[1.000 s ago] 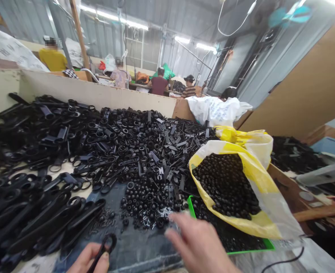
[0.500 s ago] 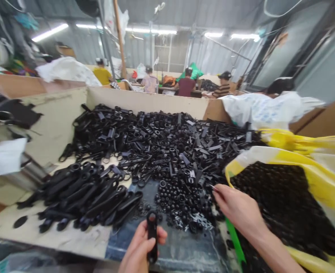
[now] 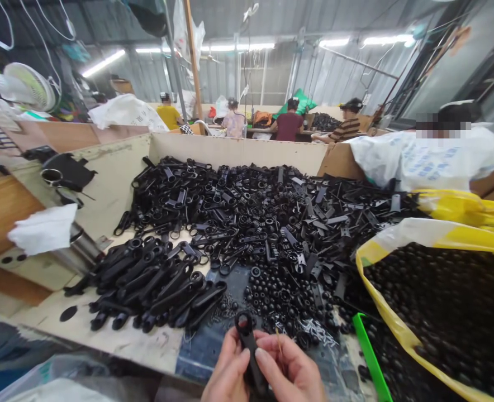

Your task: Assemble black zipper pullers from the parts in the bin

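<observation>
A black plastic handle with a ring-shaped end [image 3: 249,349] is held upright and slightly tilted at the bottom centre. My left hand [image 3: 229,365] is closed round its left side, thumb on the front. From the other side my right hand [image 3: 291,368] is closed against the same handle, its thumb pressing on the edge. A thin brownish strip [image 3: 279,346] shows at the right fingers; what it is I cannot make out. Just beyond the hands lie small round black caps [image 3: 272,293], silvery screws [image 3: 320,332] and small dark screws [image 3: 226,310].
Finished-looking black handles [image 3: 146,279] lie piled on the left. A large heap of black plastic parts [image 3: 247,206] fills the boarded bench behind. To the right stand a yellow bag of black beads [image 3: 452,301] and a green edge strip [image 3: 370,357]. Several people sit farther back.
My right hand has come from the parts beside the yellow bag to the handle in my left hand. The camera view has turned a little to the left.
</observation>
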Demonstrator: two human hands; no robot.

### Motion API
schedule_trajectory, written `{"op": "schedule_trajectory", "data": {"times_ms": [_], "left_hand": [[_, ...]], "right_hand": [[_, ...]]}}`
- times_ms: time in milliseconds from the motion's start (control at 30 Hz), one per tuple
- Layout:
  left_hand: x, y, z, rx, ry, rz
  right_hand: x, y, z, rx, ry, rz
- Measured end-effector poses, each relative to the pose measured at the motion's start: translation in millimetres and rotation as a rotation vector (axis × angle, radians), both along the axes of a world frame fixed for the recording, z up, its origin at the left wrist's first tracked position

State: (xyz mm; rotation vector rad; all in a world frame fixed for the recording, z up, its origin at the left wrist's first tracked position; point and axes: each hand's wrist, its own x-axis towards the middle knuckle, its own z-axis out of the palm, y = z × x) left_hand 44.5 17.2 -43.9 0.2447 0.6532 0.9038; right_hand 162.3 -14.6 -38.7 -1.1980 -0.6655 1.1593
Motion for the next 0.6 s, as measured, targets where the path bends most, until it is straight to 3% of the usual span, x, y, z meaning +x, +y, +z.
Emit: {"op": "schedule_trajectory", "data": {"times_ms": [267, 433, 600], "left_hand": [[14, -10, -8.4, 0.109, 0.196, 0.083], [9, -13, -16.2, 0.194, 0.419, 0.097], [0, -17, -5.3, 0.203, 0.599, 0.064]], "right_hand": [[-5, -2, -1.9, -0.003, -0.033, -0.086], [-1, -5, -8.6, -0.077, -0.204, -0.019], [14, -4, -2.6, -0.064, -0.468, -0.002]]}}
